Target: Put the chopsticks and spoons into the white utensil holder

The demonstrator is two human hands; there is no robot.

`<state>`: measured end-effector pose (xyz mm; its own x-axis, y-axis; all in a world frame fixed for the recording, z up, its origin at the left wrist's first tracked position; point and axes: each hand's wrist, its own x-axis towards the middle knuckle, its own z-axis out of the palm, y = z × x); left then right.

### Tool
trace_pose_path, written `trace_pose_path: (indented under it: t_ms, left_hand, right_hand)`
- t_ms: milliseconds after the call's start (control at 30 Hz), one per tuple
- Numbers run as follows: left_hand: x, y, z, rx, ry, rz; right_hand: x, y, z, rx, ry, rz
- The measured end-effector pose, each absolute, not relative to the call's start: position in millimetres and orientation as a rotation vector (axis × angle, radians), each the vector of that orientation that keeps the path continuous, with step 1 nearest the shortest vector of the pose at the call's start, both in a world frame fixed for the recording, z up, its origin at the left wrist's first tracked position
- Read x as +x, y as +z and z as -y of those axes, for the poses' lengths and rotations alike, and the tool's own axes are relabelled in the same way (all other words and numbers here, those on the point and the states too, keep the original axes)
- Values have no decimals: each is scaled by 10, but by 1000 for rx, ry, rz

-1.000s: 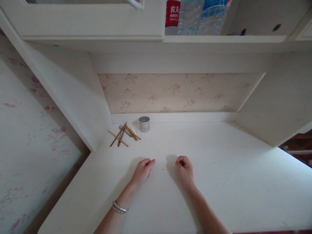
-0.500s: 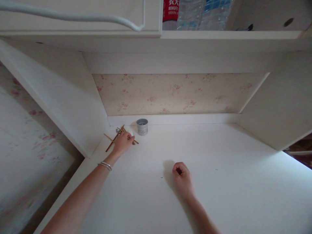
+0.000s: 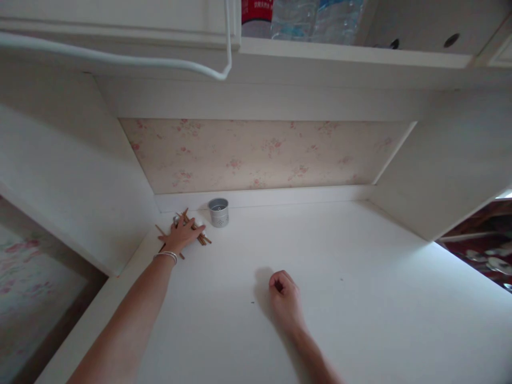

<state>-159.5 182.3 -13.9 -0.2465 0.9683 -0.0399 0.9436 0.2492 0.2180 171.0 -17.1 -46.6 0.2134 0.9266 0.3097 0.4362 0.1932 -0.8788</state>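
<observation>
No readable text anywhere. Red label (image 3: 256, 9) on a bottle on the upper shelf (image 3: 352, 52) is cut off by the frame's top edge, white marks illegible. Clear bottles (image 3: 316, 18) beside it: blue labels, nothing legible.

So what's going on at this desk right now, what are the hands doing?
A person's left hand is stretched out to the back left corner of the white desk, lying on a loose pile of wooden sticks beside a small metal cup. Whether its fingers grip any stick cannot be told. The right hand rests curled in a loose fist on the bare desk, holding nothing visible.
</observation>
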Motion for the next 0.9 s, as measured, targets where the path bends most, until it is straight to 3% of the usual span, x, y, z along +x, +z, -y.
trace_pose_path:
  t_ms: [900]
  left_hand:
    - [-1017, -229, 294, 2057, 374, -2391]
  right_hand:
    - [1729, -576, 244, -1385, 570, 1556]
